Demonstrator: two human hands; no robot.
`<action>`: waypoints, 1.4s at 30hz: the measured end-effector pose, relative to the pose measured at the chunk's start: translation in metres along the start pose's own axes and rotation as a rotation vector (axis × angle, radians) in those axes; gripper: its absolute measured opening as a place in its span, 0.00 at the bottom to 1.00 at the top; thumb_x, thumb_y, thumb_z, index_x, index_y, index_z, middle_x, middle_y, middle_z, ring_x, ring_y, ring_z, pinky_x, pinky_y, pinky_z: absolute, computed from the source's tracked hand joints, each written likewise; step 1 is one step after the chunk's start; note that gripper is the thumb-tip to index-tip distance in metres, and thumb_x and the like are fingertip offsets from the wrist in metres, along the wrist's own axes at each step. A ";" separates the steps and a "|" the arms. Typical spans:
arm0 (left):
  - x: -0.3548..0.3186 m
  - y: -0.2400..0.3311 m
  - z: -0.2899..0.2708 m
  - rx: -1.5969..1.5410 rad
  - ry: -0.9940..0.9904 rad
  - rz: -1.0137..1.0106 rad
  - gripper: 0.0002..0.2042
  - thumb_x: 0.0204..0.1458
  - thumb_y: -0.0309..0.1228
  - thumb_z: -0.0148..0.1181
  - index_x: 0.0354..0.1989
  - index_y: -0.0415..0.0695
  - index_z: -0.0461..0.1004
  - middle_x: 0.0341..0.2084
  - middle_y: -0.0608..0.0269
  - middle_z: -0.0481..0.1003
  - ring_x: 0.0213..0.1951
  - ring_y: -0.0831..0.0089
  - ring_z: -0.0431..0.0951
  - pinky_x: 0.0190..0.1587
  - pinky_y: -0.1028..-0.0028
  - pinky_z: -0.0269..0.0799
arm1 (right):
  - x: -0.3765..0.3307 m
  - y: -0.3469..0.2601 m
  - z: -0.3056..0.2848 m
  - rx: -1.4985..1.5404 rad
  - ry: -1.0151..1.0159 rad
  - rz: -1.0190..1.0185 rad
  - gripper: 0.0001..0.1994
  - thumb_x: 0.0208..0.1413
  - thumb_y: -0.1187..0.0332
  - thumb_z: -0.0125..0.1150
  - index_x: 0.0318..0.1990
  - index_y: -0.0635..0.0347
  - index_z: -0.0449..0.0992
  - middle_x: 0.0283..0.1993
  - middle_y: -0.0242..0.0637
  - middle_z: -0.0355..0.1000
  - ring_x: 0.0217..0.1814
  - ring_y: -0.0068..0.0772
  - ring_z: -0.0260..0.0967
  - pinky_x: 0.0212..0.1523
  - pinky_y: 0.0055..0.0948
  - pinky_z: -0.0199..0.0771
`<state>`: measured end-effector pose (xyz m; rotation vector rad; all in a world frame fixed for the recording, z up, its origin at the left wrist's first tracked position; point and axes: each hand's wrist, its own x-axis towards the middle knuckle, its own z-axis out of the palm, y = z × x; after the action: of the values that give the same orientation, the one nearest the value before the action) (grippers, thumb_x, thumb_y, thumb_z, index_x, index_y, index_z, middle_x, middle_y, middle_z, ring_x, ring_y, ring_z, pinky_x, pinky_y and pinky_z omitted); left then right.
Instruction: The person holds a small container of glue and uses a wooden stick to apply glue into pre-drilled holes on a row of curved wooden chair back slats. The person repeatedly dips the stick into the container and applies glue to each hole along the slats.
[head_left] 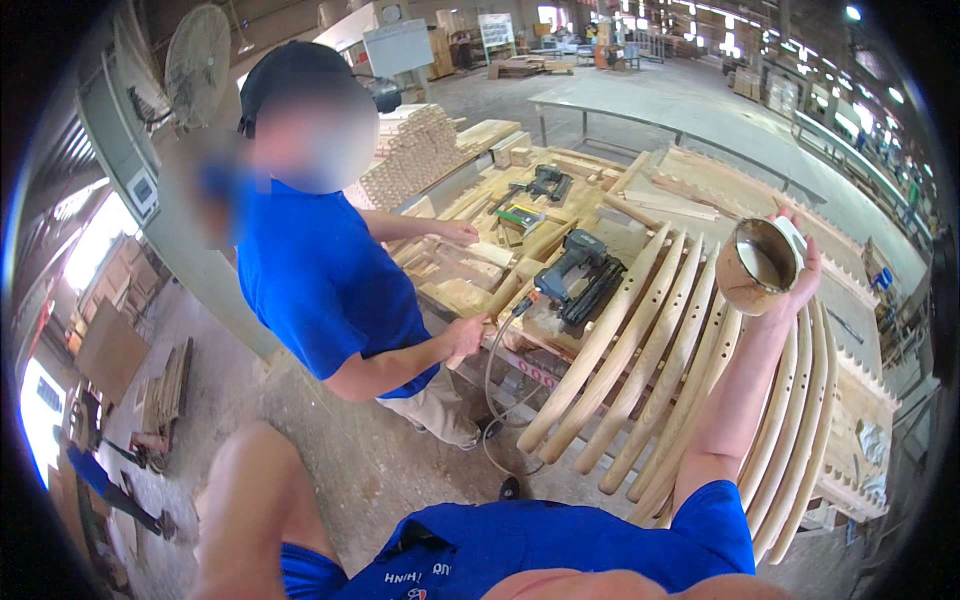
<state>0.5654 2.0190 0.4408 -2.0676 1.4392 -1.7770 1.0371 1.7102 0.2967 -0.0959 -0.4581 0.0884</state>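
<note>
My right hand (806, 268) is closed around a round cup (741, 284) with a brown-stained rim and whitish stuff inside. I hold it above the long curved wooden slats (640, 365), which lie side by side on the bench. Several slats have small dark holes near their far ends. My right forearm crosses over them and hides part of the row. My bent left arm (255, 500) is raised and blurred at the lower left, and its hand is out of view.
A co-worker in a blue shirt (320, 280) stands at my left, hands at the bench. A black nail gun (580, 275) with a hose lies by the slats; another power tool (545, 185) lies farther off. Stacked wood strips (410, 150) and a grey table (690, 105) stand behind.
</note>
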 end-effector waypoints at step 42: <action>-0.259 -0.004 0.278 -1.856 0.860 -2.064 0.25 0.60 0.45 0.31 0.54 0.38 0.64 0.51 0.44 0.68 0.53 0.48 0.68 0.56 0.53 0.63 | -0.064 0.060 0.008 -1.131 -0.075 0.335 0.17 0.61 0.60 0.43 0.47 0.61 0.72 0.38 0.31 0.67 0.34 0.22 0.61 0.38 0.28 0.66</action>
<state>0.8158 2.0539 0.1574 0.5202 0.0885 -0.0213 0.9724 1.7632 0.2692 -1.2855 -0.5180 0.1534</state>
